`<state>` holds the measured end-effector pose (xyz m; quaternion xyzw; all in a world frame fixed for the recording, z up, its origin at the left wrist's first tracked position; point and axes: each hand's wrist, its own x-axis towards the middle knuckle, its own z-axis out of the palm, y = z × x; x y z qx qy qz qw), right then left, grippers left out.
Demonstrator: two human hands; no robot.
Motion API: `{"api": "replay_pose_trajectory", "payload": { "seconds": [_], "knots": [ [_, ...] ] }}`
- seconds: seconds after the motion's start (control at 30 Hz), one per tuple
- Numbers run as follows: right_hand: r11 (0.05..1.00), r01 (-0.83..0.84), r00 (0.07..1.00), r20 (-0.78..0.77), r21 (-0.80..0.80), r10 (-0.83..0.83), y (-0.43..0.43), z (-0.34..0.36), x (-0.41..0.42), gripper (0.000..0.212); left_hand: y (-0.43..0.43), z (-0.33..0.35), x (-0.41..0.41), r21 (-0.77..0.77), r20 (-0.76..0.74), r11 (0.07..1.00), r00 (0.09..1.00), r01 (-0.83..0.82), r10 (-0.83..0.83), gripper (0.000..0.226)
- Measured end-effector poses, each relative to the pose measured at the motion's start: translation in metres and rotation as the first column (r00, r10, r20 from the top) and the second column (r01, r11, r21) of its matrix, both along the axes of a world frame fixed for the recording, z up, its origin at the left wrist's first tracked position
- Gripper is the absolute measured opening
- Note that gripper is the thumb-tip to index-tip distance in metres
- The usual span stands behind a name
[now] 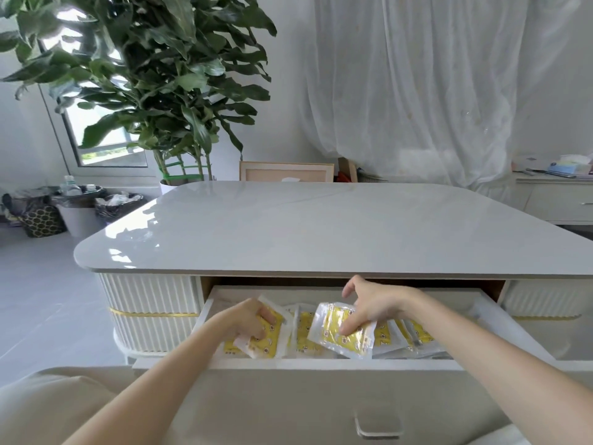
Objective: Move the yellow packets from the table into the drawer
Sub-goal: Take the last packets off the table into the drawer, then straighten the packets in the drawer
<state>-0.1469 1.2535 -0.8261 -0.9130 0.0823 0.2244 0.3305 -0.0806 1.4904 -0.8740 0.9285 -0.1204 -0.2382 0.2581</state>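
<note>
Inside the open drawer (500, 316), the left hand (248, 319) grips one yellow packet (272, 335); the right hand (369, 303) pinches another packet (337, 329).

Bright daylight from window (106, 136), glare on glossy table (321, 226), soft blur, wide-angle bending at edges

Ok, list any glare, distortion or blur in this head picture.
Head view: window glare streaks the glossy tabletop at its left corner; the wide-angle lens bows the table edges; the plant has soft upper leaves; the left hand, right hand and yellow packets at the drawer are fairly sharp, evenly lit.
</note>
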Motion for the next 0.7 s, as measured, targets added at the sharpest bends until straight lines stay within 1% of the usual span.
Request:
{"api": "replay_pose_trajectory", "payload": {
  "seconds": [0.07, 0.1, 0.17, 0.23, 0.3, 0.33, 0.4, 0.43, 0.47, 0.5, 0.53, 0.6, 0.63, 0.7],
  "knots": [
    [0.995, 0.099, 0.995, 0.013, -0.009, -0.098, -0.003, -0.011, 0.004, 0.072, -0.001, -0.011, 0.005, -0.037, -0.032, 0.998, 0.998, -0.049, 0.048, 0.048],
    [0.988, 0.156, 0.987, 0.024, 0.012, -0.156, -0.005, -0.017, 0.006, 0.073, -0.002, -0.013, 0.008, -0.062, -0.048, 0.996, 0.997, -0.066, 0.063, 0.05],
    [0.96, 0.266, 0.962, 0.042, 0.086, -0.27, -0.009, -0.028, 0.012, 0.072, -0.004, -0.016, 0.015, -0.106, -0.061, 0.989, 0.994, -0.101, 0.095, 0.052],
    [0.914, 0.358, 0.928, 0.033, 0.192, -0.37, -0.011, -0.039, 0.016, 0.072, -0.005, -0.019, 0.022, -0.107, -0.08, 0.984, 0.988, -0.141, 0.133, 0.055],
    [0.84, 0.437, 0.89, -0.017, 0.322, -0.456, -0.013, -0.052, 0.021, 0.073, -0.005, -0.024, 0.028, -0.049, -0.092, 0.986, 0.984, -0.159, 0.155, 0.063],
    [0.796, 0.467, 0.869, -0.037, 0.386, -0.493, -0.013, -0.057, 0.023, 0.072, -0.005, -0.025, 0.027, 0.008, -0.069, 0.987, 0.985, -0.159, 0.159, 0.066],
    [0.732, 0.49, 0.842, -0.039, 0.473, -0.538, -0.011, -0.066, 0.027, 0.068, -0.005, -0.024, 0.024, 0.196, 0.081, 0.972, 0.99, -0.126, 0.112, 0.07],
    [0.729, 0.483, 0.841, -0.023, 0.486, -0.541, -0.011, -0.07, 0.029, 0.068, -0.006, -0.023, 0.021, 0.288, 0.179, 0.953, 0.983, -0.095, 0.044, 0.07],
    [0.747, 0.465, 0.849, 0.0, 0.474, -0.529, -0.01, -0.073, 0.031, 0.069, -0.008, -0.021, 0.018, 0.362, 0.259, 0.931, 0.965, -0.053, -0.045, 0.071],
    [0.779, 0.44, 0.864, 0.025, 0.446, -0.502, -0.009, -0.074, 0.032, 0.071, -0.009, -0.021, 0.016, 0.409, 0.301, 0.913, 0.944, 0.0, -0.135, 0.072],
    [0.828, 0.404, 0.886, 0.06, 0.389, -0.46, -0.009, -0.074, 0.031, 0.073, -0.011, -0.023, 0.015, 0.427, 0.298, 0.902, 0.932, 0.064, -0.207, 0.074],
    [0.931, 0.3, 0.928, 0.16, 0.207, -0.335, -0.009, -0.072, 0.028, 0.07, -0.014, -0.028, 0.015, 0.434, 0.213, 0.878, 0.924, 0.201, -0.317, 0.079],
    [0.967, 0.234, 0.947, 0.2, 0.104, -0.25, -0.009, -0.071, 0.026, 0.066, -0.014, -0.03, 0.015, 0.461, 0.166, 0.848, 0.914, 0.259, -0.37, 0.082],
    [0.994, 0.065, 0.976, 0.212, -0.087, -0.045, -0.004, -0.067, 0.02, 0.065, -0.013, -0.035, 0.017, 0.527, 0.104, 0.779, 0.884, 0.339, -0.455, 0.086]
  ]
}}
